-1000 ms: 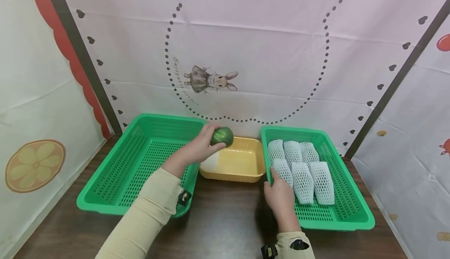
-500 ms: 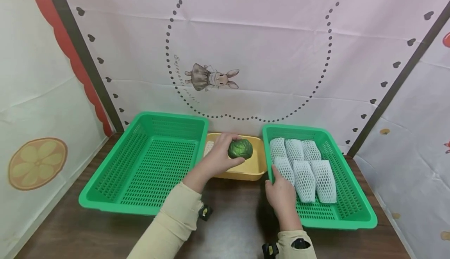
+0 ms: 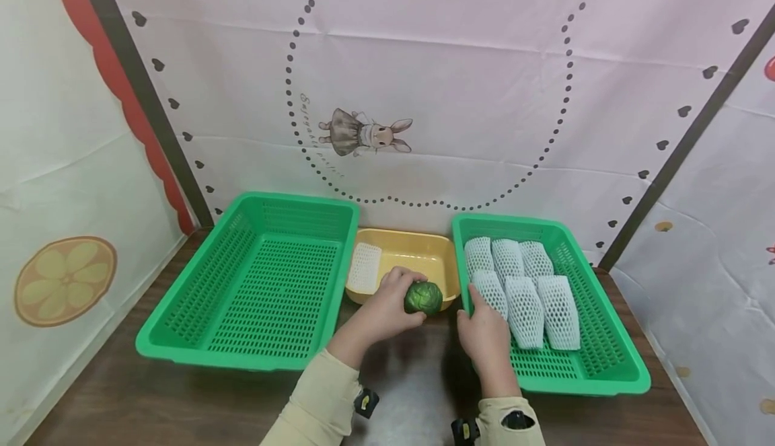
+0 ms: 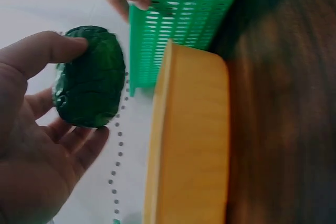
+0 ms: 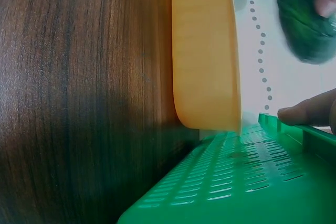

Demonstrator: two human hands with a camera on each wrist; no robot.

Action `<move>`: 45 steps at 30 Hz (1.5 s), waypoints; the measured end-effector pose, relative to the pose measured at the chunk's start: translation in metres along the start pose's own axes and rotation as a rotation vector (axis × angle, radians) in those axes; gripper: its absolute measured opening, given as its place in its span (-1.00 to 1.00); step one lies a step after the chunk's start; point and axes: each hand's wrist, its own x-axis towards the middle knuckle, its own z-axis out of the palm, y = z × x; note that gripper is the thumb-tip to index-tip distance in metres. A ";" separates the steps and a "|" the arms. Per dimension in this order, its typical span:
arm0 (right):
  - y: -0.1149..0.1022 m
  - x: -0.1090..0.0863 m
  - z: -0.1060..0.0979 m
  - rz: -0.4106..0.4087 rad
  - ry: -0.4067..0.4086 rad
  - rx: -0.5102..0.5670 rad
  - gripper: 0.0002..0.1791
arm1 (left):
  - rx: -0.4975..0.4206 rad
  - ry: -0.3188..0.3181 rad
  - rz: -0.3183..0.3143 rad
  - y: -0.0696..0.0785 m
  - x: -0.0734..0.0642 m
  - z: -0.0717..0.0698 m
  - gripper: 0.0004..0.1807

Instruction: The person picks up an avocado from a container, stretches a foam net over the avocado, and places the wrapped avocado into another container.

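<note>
A small dark green cabbage [image 3: 424,298] is pinched between the thumb and fingers of my left hand [image 3: 387,308]. It is held up in front of the near edge of the yellow tray [image 3: 418,257]; in the left wrist view the cabbage [image 4: 92,80] shows thumb on one side and fingertips below. My right hand [image 3: 486,335] grips the left rim of the right green basket [image 3: 581,387], thumb outside. Inside that basket lie several white foam net sleeves [image 3: 525,311] in two rows. One more white foam net [image 3: 365,268] lies at the left end of the tray.
A larger green perforated basket [image 3: 290,291] stands to the left of the tray. All three containers sit on a dark wooden table [image 3: 399,405] against a printed cloth backdrop [image 3: 472,116], with cloth walls at both sides.
My left hand has carried the cabbage from above the tray's left side rightward and down toward me, to the tray's near edge. The right hand keeps its hold on the basket rim.
</note>
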 end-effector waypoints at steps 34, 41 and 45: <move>0.000 -0.003 -0.001 0.019 -0.036 0.026 -0.43 | -0.003 -0.076 -0.153 -0.038 -0.040 0.035 -0.42; 0.000 -0.003 -0.002 0.022 -0.042 0.027 -0.42 | 0.002 -0.089 -0.166 -0.041 -0.041 0.039 -0.42; 0.000 -0.003 -0.002 0.018 -0.041 0.026 -0.42 | -0.004 -0.091 -0.172 -0.042 -0.041 0.039 -0.42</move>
